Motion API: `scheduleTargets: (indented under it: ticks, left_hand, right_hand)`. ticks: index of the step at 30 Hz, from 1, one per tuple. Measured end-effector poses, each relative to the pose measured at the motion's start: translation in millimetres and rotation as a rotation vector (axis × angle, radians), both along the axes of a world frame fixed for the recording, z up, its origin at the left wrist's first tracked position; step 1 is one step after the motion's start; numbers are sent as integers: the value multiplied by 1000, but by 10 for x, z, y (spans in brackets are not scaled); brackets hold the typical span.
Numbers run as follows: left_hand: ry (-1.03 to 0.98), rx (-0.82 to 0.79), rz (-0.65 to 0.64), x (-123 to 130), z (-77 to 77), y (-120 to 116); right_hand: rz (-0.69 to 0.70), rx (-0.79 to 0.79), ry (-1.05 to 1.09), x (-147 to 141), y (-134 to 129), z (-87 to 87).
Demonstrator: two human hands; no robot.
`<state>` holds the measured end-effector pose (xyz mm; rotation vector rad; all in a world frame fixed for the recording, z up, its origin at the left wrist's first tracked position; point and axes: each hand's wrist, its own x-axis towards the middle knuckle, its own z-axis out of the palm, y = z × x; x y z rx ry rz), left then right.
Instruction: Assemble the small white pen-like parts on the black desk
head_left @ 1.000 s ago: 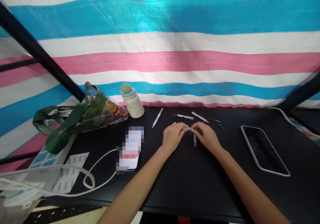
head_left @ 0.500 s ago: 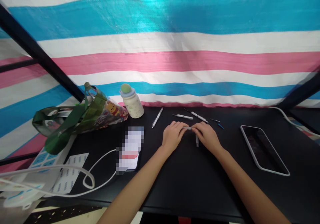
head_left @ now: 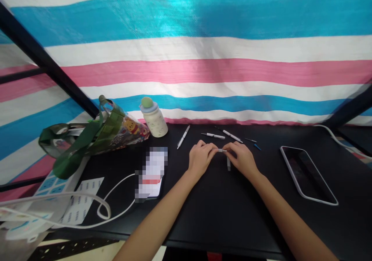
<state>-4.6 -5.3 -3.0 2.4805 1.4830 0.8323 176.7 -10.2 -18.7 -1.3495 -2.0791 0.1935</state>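
Between my two hands a light pen part [head_left: 221, 150] lies level, its thin tip pointing right. My left hand [head_left: 200, 158] is closed on its left end, the fingers pinched around it. My right hand [head_left: 240, 156] is closed too, thumb and fingertips pinched at the tip. Just under the right fingers rests a grey-white pen barrel [head_left: 228, 164], partly covered by the hand. Behind the hands lie a white pen [head_left: 183, 137], a white pen piece with a thin end [head_left: 214, 135] and another like it [head_left: 232, 135].
A thin dark refill piece [head_left: 250, 140] and a small blue piece [head_left: 257, 147] lie right of the pens. A phone with a cable [head_left: 154, 171] lies left, a larger dark-screened phone [head_left: 308, 175] right. A bottle [head_left: 155, 121] and green bag [head_left: 116, 137] stand back left.
The pen part between my hands shows more of its tip now, as the right fingers have shifted slightly. The other things on the table stay where they were.
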Motion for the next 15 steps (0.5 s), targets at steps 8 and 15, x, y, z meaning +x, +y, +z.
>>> scheduleTargets:
  ticks: [8,15]
  left_hand:
    - [-31,6,-34,5,12,-8]
    - [-27,-9,-21,11,0,-6]
  right_hand:
    - [12,-60,-14,-23,-11,51]
    - [6,-26,-50,3,24,12]
